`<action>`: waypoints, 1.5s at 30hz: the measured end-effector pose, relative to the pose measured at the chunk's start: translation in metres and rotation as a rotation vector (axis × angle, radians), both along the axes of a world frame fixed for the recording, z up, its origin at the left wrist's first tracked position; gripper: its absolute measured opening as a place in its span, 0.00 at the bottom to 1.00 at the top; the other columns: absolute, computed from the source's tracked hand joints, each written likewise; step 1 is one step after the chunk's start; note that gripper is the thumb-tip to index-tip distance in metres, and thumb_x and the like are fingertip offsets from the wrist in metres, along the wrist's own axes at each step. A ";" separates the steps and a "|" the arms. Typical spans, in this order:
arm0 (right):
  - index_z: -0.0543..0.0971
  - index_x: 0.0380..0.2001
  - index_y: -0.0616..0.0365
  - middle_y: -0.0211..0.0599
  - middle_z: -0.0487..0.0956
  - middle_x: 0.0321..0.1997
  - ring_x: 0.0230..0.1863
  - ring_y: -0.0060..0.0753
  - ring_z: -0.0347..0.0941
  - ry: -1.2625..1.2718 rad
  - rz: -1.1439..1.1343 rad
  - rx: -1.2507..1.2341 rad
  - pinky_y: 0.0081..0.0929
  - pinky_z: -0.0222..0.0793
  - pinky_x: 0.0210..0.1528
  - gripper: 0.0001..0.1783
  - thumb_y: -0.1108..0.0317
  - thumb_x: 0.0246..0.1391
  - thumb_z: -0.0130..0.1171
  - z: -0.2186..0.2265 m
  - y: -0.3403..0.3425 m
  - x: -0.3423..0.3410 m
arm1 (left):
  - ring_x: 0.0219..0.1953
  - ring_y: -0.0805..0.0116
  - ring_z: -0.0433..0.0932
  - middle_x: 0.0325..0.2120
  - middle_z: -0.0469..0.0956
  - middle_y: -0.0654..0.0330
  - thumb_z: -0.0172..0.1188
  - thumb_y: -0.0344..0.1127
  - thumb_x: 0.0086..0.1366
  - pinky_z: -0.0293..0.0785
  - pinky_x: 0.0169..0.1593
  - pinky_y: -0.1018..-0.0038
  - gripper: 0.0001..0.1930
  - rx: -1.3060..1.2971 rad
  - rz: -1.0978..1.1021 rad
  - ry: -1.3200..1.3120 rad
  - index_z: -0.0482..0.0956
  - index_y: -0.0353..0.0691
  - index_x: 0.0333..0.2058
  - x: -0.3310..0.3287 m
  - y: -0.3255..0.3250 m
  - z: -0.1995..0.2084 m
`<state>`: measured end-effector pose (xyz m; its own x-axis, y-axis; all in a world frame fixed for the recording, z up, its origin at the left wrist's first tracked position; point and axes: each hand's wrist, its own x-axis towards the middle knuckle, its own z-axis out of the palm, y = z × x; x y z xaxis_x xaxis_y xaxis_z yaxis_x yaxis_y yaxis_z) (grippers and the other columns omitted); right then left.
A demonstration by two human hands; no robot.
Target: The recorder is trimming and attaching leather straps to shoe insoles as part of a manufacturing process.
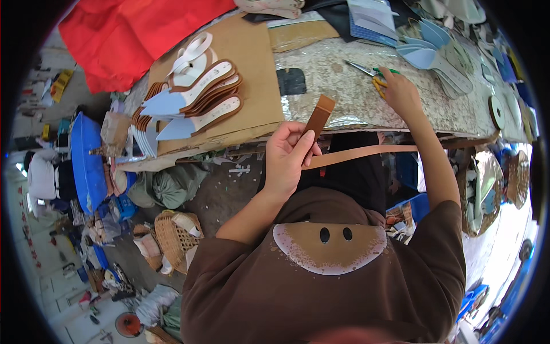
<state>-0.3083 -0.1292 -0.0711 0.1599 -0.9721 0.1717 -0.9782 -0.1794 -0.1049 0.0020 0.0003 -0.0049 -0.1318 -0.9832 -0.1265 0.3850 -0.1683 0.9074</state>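
Strap of flat, brown, leather-like material [318, 119] stands slantwise in the person's left hand [286, 152], pinched between thumb and curled fingers, at the near edge of a worn, pale, blotchy worktable [326, 63]. We see a squared upper end, caramel brown and crossed by a crease, above a darker, smooth face. From below the same hand, a long, narrow, lighter tan strip [366, 152] runs rightward over the lap to the right forearm; we cannot tell whether it is one piece with the strap.

On the table, the right hand [402, 94] has its fingers at the green and orange handles of steel-bladed scissors [361, 67]; we cannot tell how firmly they close. The blades point away to the left. Left of these, we find brown-edged, sole-shaped pieces with pale tops [213, 86], stacked on a tan cardboard sheet [252, 51].
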 end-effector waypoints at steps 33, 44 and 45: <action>0.72 0.47 0.58 0.20 0.65 0.21 0.23 0.11 0.61 -0.950 0.289 0.894 0.16 0.52 0.23 0.27 0.58 0.49 0.71 0.033 0.165 0.067 | 0.17 0.86 0.65 0.18 0.70 0.70 0.58 0.30 0.67 0.55 0.21 0.86 0.04 0.273 -0.194 -0.138 0.73 0.38 0.34 0.022 0.037 -0.024; 0.77 0.52 0.57 0.44 0.79 0.44 0.48 0.47 0.75 -0.505 0.163 -0.257 0.36 0.68 0.52 0.25 0.65 0.49 0.65 0.056 0.054 0.025 | 0.38 0.70 0.76 0.39 0.79 0.52 0.52 0.29 0.70 0.71 0.46 0.75 0.05 -0.036 -0.156 -0.017 0.67 0.37 0.41 -0.008 0.005 -0.013; 0.77 0.50 0.59 0.45 0.78 0.49 0.56 0.49 0.72 -0.657 0.286 -0.107 0.38 0.65 0.58 0.23 0.63 0.52 0.63 0.050 0.059 0.045 | 0.41 0.67 0.75 0.41 0.77 0.52 0.53 0.28 0.68 0.69 0.47 0.74 0.05 -0.301 -0.073 -0.308 0.68 0.36 0.40 -0.008 -0.006 -0.013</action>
